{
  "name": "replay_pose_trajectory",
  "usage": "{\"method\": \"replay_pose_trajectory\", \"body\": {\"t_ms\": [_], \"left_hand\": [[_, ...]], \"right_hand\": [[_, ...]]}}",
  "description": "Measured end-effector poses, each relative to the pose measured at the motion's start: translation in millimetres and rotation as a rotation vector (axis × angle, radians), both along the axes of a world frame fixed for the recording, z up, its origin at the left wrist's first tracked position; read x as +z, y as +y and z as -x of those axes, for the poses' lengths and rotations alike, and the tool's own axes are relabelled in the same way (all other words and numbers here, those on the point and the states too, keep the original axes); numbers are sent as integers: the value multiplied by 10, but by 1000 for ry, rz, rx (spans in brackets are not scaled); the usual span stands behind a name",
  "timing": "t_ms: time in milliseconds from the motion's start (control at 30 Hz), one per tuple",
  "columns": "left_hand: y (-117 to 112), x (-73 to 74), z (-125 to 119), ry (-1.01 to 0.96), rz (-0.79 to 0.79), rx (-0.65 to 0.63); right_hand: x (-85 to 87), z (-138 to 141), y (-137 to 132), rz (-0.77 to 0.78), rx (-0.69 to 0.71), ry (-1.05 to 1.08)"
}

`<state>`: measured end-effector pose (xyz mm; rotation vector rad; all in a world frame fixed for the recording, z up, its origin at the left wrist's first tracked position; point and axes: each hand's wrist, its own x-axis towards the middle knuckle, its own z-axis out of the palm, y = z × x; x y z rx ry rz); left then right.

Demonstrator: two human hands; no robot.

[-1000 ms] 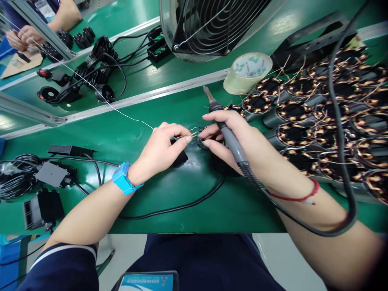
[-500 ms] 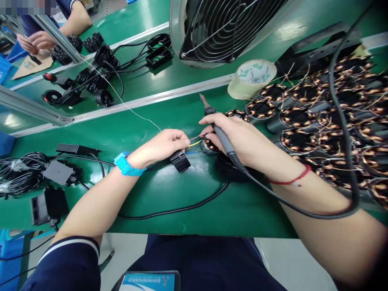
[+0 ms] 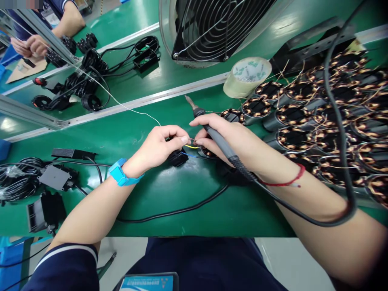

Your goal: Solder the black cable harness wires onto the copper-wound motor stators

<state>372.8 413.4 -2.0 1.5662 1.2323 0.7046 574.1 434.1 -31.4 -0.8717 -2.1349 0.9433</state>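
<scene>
My left hand pinches a thin wire between thumb and forefinger. A white solder-like strand runs from behind this hand to the upper left. My right hand grips a grey soldering iron, its tip pointing up and left, away from the wires. The thumb and a finger of that hand also pinch the thin wire end, close to the left fingertips. Below the fingers pass a yellow wire and a blue wire. A copper-wound coil shows partly under my right hand, and a black plastic part under my left.
Many copper-wound stators crowd the right side. Behind stand a tape roll and a fan. Coiled black cables and a black box lie left. The iron's cord loops over my right forearm. Another person's hands work upper left.
My right hand and the soldering iron have shifted left, bringing the fingertips of both hands closer together. The black plastic part is now more covered by my left hand. The view has shifted slightly.
</scene>
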Motion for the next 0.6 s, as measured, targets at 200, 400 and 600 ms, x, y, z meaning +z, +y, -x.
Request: {"method": "replay_pose_trajectory", "body": {"t_ms": [200,400,600], "left_hand": [[8,-9,7,90,-41,-20],[36,-79,34,161,-81,45],[22,-131,53,305,-198,50]], "right_hand": [[-28,69,-5,40,0,136],[-114,17,-35,52,-22,133],[-102,-78,-97,-62,-70,-10]]}}
